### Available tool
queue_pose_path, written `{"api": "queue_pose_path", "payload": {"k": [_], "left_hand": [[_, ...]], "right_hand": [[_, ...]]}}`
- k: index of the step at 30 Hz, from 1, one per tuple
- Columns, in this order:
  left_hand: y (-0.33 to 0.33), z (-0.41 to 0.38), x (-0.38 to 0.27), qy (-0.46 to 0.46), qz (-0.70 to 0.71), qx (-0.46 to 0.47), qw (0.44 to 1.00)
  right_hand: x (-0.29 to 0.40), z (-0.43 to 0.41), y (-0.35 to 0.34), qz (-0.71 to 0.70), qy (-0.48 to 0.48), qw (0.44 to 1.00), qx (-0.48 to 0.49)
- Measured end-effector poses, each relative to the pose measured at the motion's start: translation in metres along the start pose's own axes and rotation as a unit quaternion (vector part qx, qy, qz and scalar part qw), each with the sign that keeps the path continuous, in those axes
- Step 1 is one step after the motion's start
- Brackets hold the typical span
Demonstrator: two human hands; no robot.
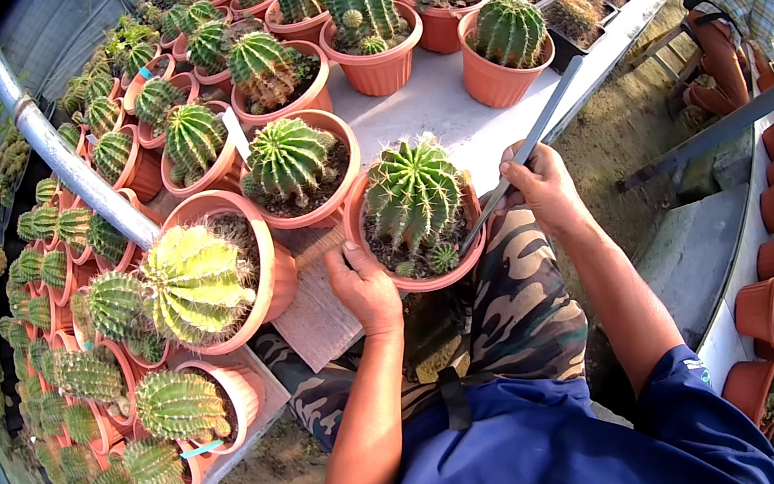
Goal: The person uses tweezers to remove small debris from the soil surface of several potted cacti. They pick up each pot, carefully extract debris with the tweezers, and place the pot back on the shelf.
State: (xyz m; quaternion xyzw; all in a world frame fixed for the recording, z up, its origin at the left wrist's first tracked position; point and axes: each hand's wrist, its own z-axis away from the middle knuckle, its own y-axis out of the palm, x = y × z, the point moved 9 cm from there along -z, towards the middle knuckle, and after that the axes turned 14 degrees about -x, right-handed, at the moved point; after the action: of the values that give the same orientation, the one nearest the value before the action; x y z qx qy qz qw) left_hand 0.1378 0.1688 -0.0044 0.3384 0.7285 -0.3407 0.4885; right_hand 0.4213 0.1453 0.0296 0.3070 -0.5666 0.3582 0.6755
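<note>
Before me, at the bench's near edge, is a terracotta-coloured plastic pot [415, 284] holding a round ribbed cactus [415, 192]. Small cactus offsets [443, 257] grow from the soil at its base. My left hand [366, 285] grips the pot's left side, thumb near the rim. In my right hand [537, 182] is a long, flat grey metal strip [540, 117]. Its lower end reaches inside the pot's right rim, by the offset and the soil; whether it enters the soil I cannot tell. Another potted cactus [291, 162] stands just beyond, and a yellowish cactus [199, 281] leans in its pot to the left.
Potted cacti crowd the bench [398, 118] at the left and back. A metal pipe [68, 167] rises among them on the left. Small spiny cacti in trays [575, 14] stand farther back. Rightward, past a dirt aisle [594, 156], another person [734, 35] bends beside a second row of pots [759, 312].
</note>
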Motion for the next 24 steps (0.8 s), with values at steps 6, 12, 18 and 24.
{"api": "queue_pose_path", "payload": {"k": [6,12,18,24], "left_hand": [[-0.001,0.000,0.003,0.007,-0.021,0.001,1.000],[-0.001,-0.001,0.004,0.002,-0.028,-0.001,1.000],[0.001,-0.002,0.003,0.004,-0.008,-0.003,1.000],[0.002,-0.003,0.008,-0.013,0.018,0.004,1.000]], "right_hand": [[-0.003,-0.008,0.005,0.005,0.040,0.999,0.035],[-0.001,-0.010,0.008,0.002,0.040,0.998,0.052],[-0.010,-0.008,-0.003,-0.053,0.036,0.998,0.027],[-0.019,-0.010,-0.007,-0.150,0.115,0.982,0.010]]}}
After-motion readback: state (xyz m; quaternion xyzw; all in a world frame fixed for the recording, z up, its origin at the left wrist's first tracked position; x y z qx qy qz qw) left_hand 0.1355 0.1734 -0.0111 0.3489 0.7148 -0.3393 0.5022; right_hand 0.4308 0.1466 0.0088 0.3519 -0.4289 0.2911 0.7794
